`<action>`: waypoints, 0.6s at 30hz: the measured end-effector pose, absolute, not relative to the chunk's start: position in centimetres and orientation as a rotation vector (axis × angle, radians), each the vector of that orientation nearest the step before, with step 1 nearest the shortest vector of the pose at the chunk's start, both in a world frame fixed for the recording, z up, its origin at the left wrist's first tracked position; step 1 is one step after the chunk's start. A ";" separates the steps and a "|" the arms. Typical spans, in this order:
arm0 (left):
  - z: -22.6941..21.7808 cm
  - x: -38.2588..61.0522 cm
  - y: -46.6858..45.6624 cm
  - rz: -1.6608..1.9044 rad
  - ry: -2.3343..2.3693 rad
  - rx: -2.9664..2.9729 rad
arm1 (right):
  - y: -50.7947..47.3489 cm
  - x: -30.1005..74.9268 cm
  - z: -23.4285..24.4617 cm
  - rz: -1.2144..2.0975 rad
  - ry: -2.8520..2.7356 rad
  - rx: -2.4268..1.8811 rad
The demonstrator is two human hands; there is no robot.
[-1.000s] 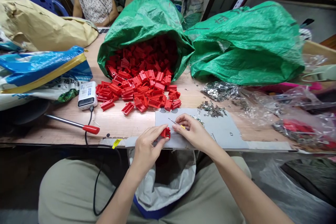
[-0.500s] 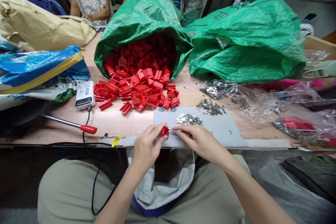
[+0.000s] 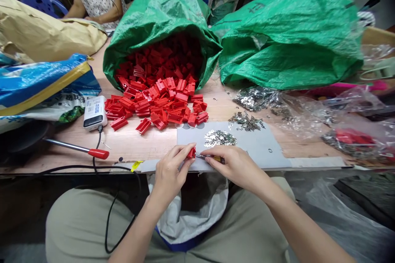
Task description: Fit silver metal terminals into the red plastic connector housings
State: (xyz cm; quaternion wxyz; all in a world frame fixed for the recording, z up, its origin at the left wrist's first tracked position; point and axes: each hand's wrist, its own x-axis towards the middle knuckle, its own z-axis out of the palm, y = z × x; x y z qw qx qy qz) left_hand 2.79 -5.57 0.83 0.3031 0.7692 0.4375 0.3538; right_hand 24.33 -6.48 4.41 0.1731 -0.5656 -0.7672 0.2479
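My left hand (image 3: 171,168) pinches a small red plastic housing (image 3: 191,153) between thumb and fingers, just above the front edge of a grey mat (image 3: 256,154). From the right, my right hand (image 3: 233,164) grips a thin metal-tipped tool with a yellow and black handle (image 3: 219,159). Its tip points at the open end of the housing; whether they touch I cannot tell. Behind the hands lies a heap of small shiny metal pieces (image 3: 219,138) on the mat. Many more red housings (image 3: 166,102) spill from a green woven sack (image 3: 166,8).
Darker metal pieces (image 3: 245,121) lie at the mat's back edge. A second green sack (image 3: 290,41) and clear plastic bags (image 3: 308,111) occupy the right. A white power bank (image 3: 95,113) and a red-tipped lever (image 3: 98,153) are left. An open pale bag (image 3: 197,224) hangs below the table edge. Another person sits opposite.
The camera view has shifted slightly. Both hands keep their holds, and the tool's tip stays close to the red housing; more of its yellow and black handle shows.
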 end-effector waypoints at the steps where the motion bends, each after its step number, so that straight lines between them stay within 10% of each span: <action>1: 0.8 2.8 -5.6 0.941 1.157 2.036 | -6.5 24.3 4.4 0.684 -2.176 -1.604; 18: 0.8 2.7 -5.5 0.964 1.133 2.027 | -6.3 23.9 4.5 0.693 -2.175 -1.592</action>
